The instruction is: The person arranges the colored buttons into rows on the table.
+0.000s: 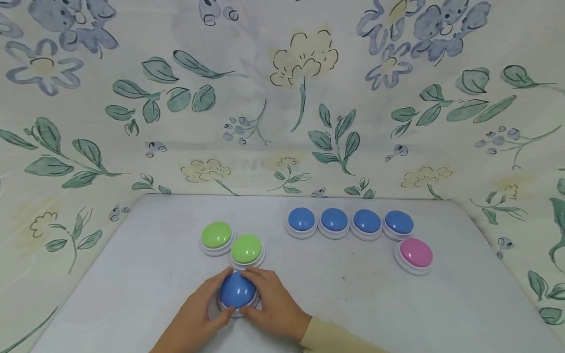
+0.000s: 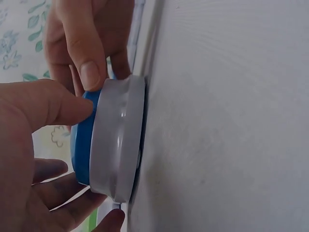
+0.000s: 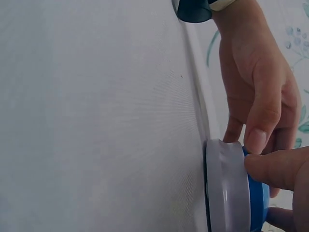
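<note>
A blue dome push button [image 1: 237, 290] with a white round base stands near the front of the table, left of the middle. My left hand [image 1: 200, 306] holds its left side between thumb and fingers. From the right, my right hand [image 1: 277, 305] grips the same button, its thumb close to the left thumb. The left wrist view shows the white base [image 2: 118, 140] side-on, very near the tabletop; whether it fully touches is hard to tell. Just beyond the fingertips sits a green button [image 1: 246, 249], with another green button [image 1: 217, 235] behind it to the left.
Several blue buttons stand in a row at the back, the leftmost blue button [image 1: 301, 219] right of the middle. A pink button [image 1: 416, 253] sits before the row's right end. Flower-patterned cloth [image 1: 247, 113] rises behind the white table [image 1: 331, 304].
</note>
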Available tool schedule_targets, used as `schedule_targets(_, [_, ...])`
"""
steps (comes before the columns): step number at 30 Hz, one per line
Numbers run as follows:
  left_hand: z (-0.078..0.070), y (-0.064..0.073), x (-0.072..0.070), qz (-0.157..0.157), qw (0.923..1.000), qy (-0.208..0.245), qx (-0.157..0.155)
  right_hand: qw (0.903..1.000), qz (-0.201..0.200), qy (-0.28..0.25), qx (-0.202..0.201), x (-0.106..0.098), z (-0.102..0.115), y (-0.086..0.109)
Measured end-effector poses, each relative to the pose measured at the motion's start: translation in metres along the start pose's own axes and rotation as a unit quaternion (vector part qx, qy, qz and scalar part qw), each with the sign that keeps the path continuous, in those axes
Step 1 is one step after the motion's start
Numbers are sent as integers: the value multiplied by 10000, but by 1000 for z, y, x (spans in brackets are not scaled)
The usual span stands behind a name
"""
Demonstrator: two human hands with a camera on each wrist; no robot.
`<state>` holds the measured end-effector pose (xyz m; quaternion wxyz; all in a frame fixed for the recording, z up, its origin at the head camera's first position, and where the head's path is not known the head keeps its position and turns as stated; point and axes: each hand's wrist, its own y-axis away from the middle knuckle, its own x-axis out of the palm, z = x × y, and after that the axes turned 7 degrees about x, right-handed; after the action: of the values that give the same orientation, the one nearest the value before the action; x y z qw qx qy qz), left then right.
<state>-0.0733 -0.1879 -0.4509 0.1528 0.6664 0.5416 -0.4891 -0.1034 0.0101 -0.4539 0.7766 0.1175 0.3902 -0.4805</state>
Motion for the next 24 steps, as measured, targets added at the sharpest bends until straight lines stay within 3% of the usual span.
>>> schedule_targets(16, [-2,-1,2,-325,9992,-100,211,9999,28,139,92,4,2,-5])
schedule_targets(24, [2,0,1,-136,9995,239,-181,9983,361,340,301,0,9,-8])
